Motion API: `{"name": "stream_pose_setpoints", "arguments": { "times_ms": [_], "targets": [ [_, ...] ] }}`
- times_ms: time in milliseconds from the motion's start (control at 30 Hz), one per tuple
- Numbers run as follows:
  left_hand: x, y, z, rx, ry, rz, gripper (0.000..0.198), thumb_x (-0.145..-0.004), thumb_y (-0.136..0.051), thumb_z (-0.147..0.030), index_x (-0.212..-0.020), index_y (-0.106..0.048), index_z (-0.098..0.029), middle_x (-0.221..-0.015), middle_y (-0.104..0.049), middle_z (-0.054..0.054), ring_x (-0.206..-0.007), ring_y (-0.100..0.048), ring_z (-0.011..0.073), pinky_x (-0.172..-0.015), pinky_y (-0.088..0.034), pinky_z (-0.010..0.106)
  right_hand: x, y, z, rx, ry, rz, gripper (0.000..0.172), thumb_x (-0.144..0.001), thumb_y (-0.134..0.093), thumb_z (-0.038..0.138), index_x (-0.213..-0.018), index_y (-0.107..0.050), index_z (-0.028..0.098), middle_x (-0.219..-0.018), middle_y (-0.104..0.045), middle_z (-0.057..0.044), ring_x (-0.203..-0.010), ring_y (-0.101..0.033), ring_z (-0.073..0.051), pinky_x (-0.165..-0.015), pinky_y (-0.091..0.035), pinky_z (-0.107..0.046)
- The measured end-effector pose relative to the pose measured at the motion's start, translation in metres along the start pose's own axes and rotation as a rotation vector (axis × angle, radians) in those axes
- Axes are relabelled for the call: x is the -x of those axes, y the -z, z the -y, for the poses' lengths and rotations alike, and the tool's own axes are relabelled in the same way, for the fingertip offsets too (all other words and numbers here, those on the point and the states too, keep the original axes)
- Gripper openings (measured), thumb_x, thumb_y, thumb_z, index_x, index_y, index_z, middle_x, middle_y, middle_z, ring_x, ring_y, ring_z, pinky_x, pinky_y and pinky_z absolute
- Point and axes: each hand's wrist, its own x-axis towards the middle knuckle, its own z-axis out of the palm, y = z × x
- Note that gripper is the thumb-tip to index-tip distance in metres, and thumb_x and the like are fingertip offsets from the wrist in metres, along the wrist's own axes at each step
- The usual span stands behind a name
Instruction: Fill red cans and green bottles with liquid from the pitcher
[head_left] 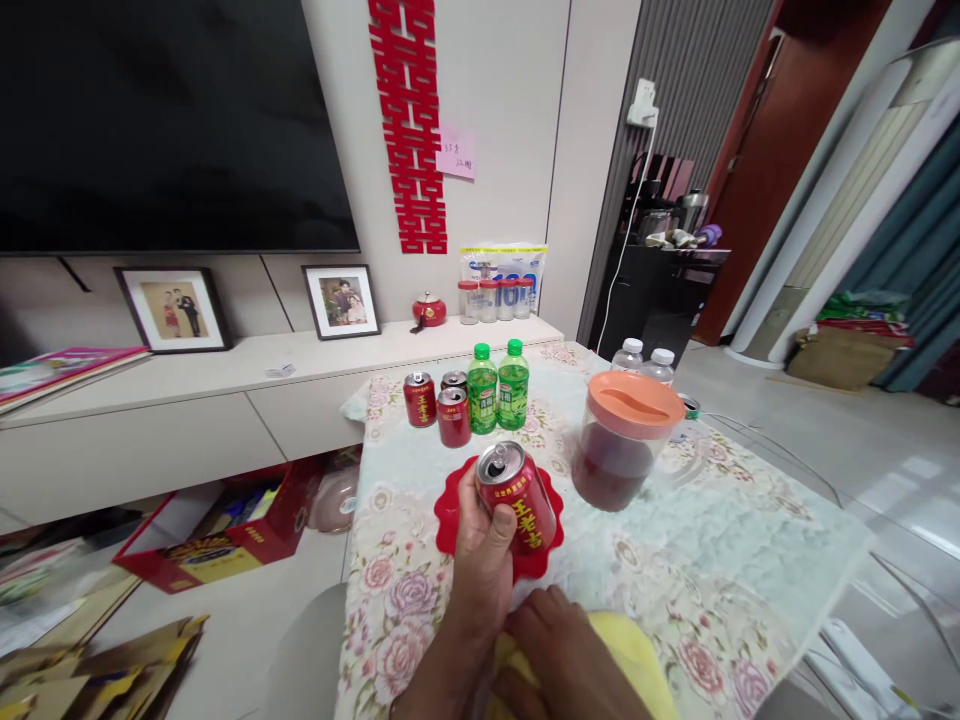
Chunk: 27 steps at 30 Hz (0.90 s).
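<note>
My left hand is wrapped round a red drink can, the thumb across its front. The can is tilted, its silver top facing up and its tab in view. It is held over a red scalloped plate on the table. Close below, my right hand is closed on a yellow cloth, with its fingers curled and partly hidden. Past the plate stand several red cans, among them a front can and a left can. Two green bottles are beside them.
A pitcher of dark liquid with an orange lid stands to the right, with two white-capped bottles behind. A floral tablecloth covers the table. Left on the floor is a red box. A white cabinet runs along the wall.
</note>
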Motion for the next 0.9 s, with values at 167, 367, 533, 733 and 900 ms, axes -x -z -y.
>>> {"name": "stream_pose_setpoints", "arguments": {
  "times_ms": [167,367,533,733,900],
  "targets": [
    [0.0,0.0,0.0,-0.02,0.037,0.008,0.08,-0.071,-0.098,-0.059,-0.138,-0.063,-0.028,-0.13,-0.076,0.01,-0.115,-0.075,0.0323,-0.106,-0.06,0.049,-0.003,-0.018,-0.005,0.021,-0.02,0.012,0.025,-0.078,-0.088,0.037,-0.093,-0.074,0.023,-0.094,-0.081,-0.005,-0.082,-0.075,-0.028,-0.071,-0.059,-0.039],
    [0.005,-0.003,-0.001,-0.03,0.054,0.009,0.081,-0.073,-0.097,-0.057,-0.142,-0.064,-0.029,-0.141,-0.073,0.012,-0.131,-0.07,0.0354,-0.114,-0.055,0.049,-0.003,0.056,-0.008,-0.263,0.036,-0.152,0.024,-0.1,-0.07,0.035,-0.123,-0.068,0.029,-0.115,-0.079,-0.003,-0.102,-0.075,-0.022,-0.088,-0.063,-0.034],
    [0.01,-0.004,-0.001,-0.093,0.096,0.026,0.081,-0.08,-0.093,-0.058,-0.147,-0.061,-0.028,-0.145,-0.072,0.013,-0.134,-0.069,0.036,-0.118,-0.052,0.05,-0.007,0.067,-0.017,-0.243,0.016,-0.534,0.014,-0.104,-0.06,0.023,-0.113,-0.07,0.028,-0.101,-0.079,-0.001,-0.089,-0.077,-0.016,-0.078,-0.065,-0.023],
    [0.009,0.007,0.014,-0.165,0.087,0.197,0.08,-0.08,-0.091,-0.06,-0.146,-0.061,-0.025,-0.149,-0.07,0.017,-0.146,-0.059,0.0429,-0.122,-0.048,0.055,-0.009,0.068,-0.034,-0.351,-0.161,-0.595,0.046,-0.104,-0.067,0.04,-0.149,-0.06,0.035,-0.143,-0.074,-0.008,-0.122,-0.078,-0.021,-0.092,-0.069,-0.03],
    [0.009,0.009,0.017,-0.191,0.139,0.389,0.088,-0.08,-0.092,-0.059,-0.153,-0.057,-0.025,-0.157,-0.064,0.019,-0.15,-0.055,0.0451,-0.126,-0.045,0.057,-0.01,0.08,-0.04,-0.449,-0.22,-0.433,0.066,-0.102,-0.068,0.052,-0.163,-0.049,0.036,-0.158,-0.066,-0.011,-0.138,-0.069,-0.03,-0.102,-0.067,-0.046]
  ]
}}
